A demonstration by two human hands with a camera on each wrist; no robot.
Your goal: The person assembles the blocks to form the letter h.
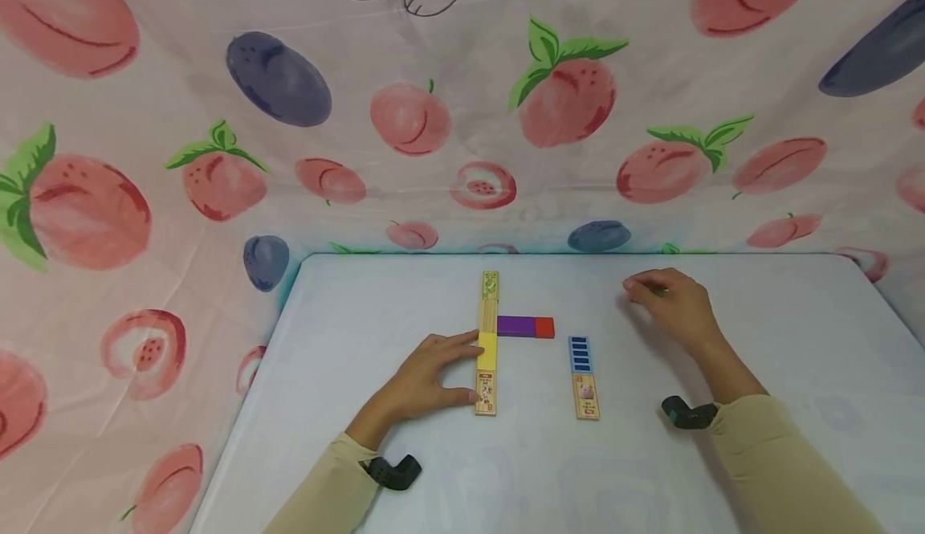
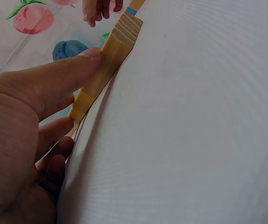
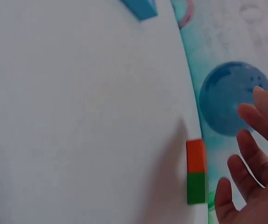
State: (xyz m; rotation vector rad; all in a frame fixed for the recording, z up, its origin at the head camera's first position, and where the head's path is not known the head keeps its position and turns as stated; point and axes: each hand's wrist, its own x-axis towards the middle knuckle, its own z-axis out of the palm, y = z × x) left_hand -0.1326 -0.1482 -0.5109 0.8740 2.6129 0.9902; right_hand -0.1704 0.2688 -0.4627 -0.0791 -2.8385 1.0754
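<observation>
My left hand (image 1: 433, 377) lies against the left side of a straight column of flat wooden blocks, fingertips at the yellow block (image 1: 487, 352) and thumb at the printed wooden block (image 1: 486, 393). In the left wrist view the thumb presses along the column's side (image 2: 108, 67). A purple block (image 1: 516, 326) with a red block (image 1: 544, 328) at its end sticks out rightward from the column. My right hand (image 1: 675, 305) hovers over the table's far right part, fingers loosely bent, holding nothing. Near it, an orange block (image 3: 196, 156) and a green block (image 3: 196, 188) sit end to end, mostly hidden in the head view.
A blue block (image 1: 580, 354) and a printed wooden block (image 1: 586, 397) form a short row right of the column. The white table (image 1: 535, 478) meets a fruit-patterned cloth (image 1: 347, 221) at its back edge. Black devices are strapped at both wrists.
</observation>
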